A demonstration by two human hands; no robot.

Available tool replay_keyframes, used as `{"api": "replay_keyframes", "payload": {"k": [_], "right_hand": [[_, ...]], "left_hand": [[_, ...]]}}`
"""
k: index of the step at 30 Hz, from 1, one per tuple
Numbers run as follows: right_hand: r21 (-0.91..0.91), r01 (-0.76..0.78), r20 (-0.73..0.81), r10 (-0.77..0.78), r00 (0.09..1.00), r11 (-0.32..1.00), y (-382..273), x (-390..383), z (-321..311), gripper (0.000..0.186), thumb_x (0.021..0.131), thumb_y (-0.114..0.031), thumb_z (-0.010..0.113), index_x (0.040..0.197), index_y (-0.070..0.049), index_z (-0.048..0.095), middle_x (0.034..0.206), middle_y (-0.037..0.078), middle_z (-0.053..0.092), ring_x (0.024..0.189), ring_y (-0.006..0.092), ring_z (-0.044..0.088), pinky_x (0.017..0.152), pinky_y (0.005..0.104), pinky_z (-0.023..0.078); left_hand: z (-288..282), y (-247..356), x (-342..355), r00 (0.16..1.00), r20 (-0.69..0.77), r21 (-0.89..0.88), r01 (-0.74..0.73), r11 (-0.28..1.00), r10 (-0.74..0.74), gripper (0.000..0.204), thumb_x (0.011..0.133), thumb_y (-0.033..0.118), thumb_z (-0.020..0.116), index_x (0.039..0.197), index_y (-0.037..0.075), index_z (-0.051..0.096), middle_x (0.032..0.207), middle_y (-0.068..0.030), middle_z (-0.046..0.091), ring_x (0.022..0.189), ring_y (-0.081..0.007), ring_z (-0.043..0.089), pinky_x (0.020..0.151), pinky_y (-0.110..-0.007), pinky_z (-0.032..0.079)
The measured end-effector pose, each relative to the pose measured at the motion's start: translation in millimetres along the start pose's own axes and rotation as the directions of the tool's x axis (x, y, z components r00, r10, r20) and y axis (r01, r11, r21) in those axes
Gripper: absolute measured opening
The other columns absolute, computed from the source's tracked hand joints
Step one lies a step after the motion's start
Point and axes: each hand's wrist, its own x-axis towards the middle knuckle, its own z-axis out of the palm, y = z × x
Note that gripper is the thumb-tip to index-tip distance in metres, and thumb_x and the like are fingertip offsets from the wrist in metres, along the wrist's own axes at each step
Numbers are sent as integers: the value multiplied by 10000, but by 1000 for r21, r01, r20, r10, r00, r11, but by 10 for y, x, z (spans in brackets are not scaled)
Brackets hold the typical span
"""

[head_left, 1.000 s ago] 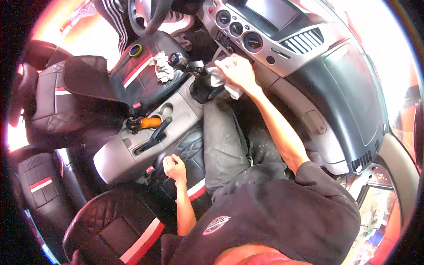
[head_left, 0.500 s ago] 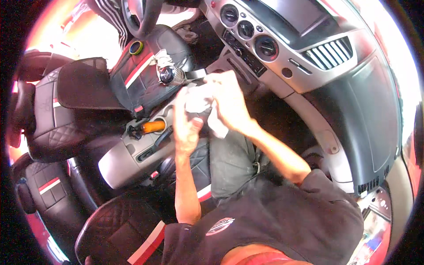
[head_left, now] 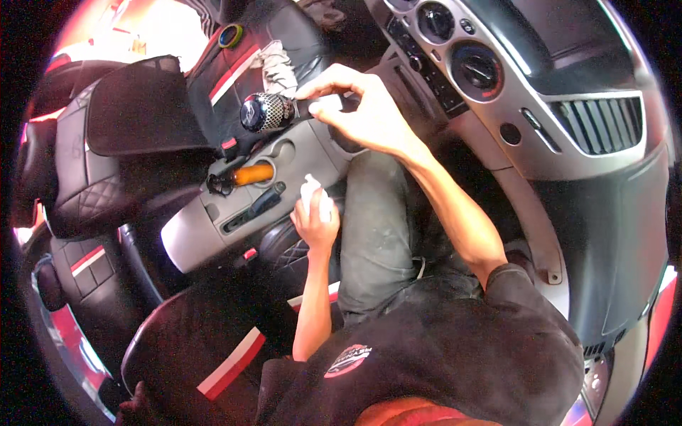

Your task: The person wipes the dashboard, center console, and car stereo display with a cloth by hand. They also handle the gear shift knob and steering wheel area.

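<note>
Left hand point(head_left: 317, 226) grips 1 white cloth point(head_left: 310, 190); right hand point(head_left: 366, 117) curls beside the gear lever point(head_left: 273, 112), perhaps touching it.

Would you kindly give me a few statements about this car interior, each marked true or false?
1. The left hand holds a white cloth. True.
2. The right hand is on the air vent. False: it is beside the gear knob.
3. An orange object is at the centre console. True.
4. The small ring lies on the dashboard. False: it is on a black seat.
</note>
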Motion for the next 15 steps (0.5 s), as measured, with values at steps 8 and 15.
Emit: {"api": "replay_keyframes", "payload": {"k": [8,15], "right_hand": [[297,-54,87,29,996,953,112,46,38,262,775,-27,718,1036,-33,740,890,15,651,831,79,558,745,234,453],[334,-52,58,35,998,941,123,57,47,260,731,-75,743,989,-82,770,862,28,718,766,91,609,716,249,480]], "left_hand": [[51,86,202,965,129,84,219,972,-228,538,707,133,749,1224,119,597,1052,-136,633,940,-336,605,765,-440,452],[78,41,187,972,103,89,202,975,-211,529,693,192,743,1207,154,621,920,-122,593,831,-322,580,684,-432,417]]}}
